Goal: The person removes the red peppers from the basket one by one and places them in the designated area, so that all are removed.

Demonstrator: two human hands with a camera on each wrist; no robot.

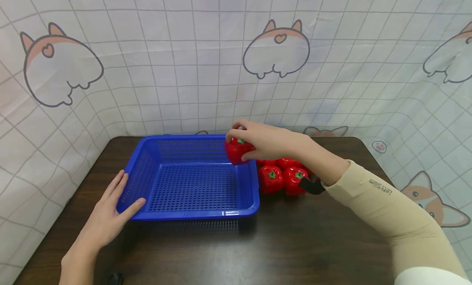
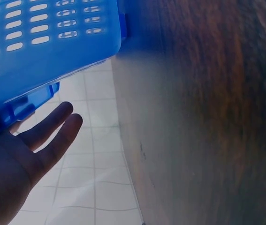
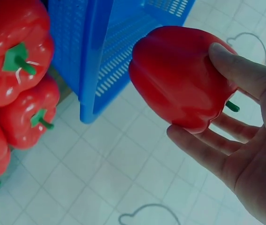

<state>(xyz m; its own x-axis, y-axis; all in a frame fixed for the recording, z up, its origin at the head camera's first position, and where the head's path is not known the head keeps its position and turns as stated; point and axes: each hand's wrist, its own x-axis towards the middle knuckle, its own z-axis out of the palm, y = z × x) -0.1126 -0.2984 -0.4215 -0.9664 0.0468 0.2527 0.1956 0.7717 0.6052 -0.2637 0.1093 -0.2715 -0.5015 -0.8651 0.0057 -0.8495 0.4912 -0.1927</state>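
My right hand [image 1: 259, 138] holds a red bell pepper [image 1: 235, 153] with a green stem between thumb and fingers, over the right rim of a blue plastic basket [image 1: 195, 215]. The right wrist view shows the thumb on one side of this pepper [image 3: 177, 77] and fingertips on the other. Perforated and rectangular, the basket has a bare floor. At its left front corner rests my left hand [image 1: 105, 219], thumb over the rim and straight fingers along the left side. In the left wrist view, two fingers [image 2: 53, 136] extend past the basket's rim.
Several more red bell peppers [image 1: 271, 178] with green stems sit close against the basket's right side, partly hidden behind my right forearm. All stands on a dark wooden table [image 1: 280, 244]. White grid-patterned cloth [image 1: 184, 72] hangs behind and at both sides. A small black object [image 1: 116, 278] lies at the front left.
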